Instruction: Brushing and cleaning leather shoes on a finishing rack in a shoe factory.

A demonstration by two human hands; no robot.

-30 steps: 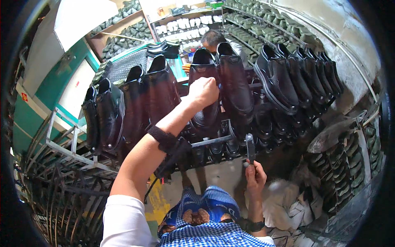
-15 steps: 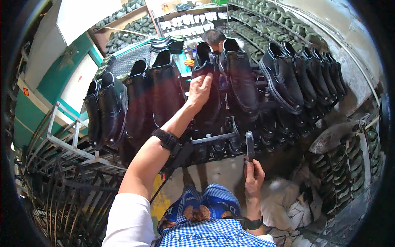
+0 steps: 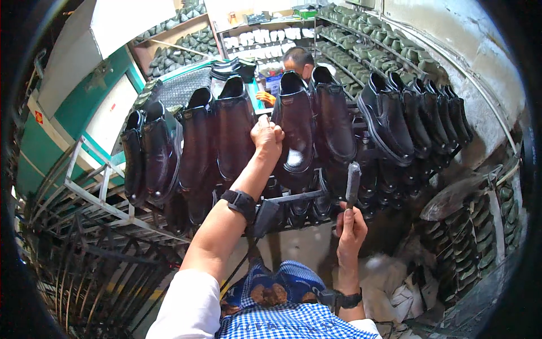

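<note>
Black slip-on shoes stand toe down in a row across a metal rack. My left hand [image 3: 267, 135] is closed beside the left edge of one black shoe [image 3: 296, 133], whose toe has a bright shine. Whether its curled fingers pinch anything is hidden. To the left of that hand stands another black shoe [image 3: 234, 130]. Lower and to the right, my right hand [image 3: 351, 231] grips a slim tool [image 3: 353, 183] with a grey, rough-looking head pointing up; its exact kind is unclear. The tool's tip is below the shoe row, near another black shoe [image 3: 333, 121].
More black shoes [image 3: 389, 121] fill the rack on the right, with a lower row beneath. Behind it a person [image 3: 299, 59] sits or stands by shelves of green shoe lasts [image 3: 367, 39]. A metal frame [image 3: 101, 195] juts out left; pale cloth [image 3: 389, 288] lies right.
My left hand has come off the front of the shoe to its left side, with fingers now curled. My right hand has raised the tool slightly. The view has shifted a little.
</note>
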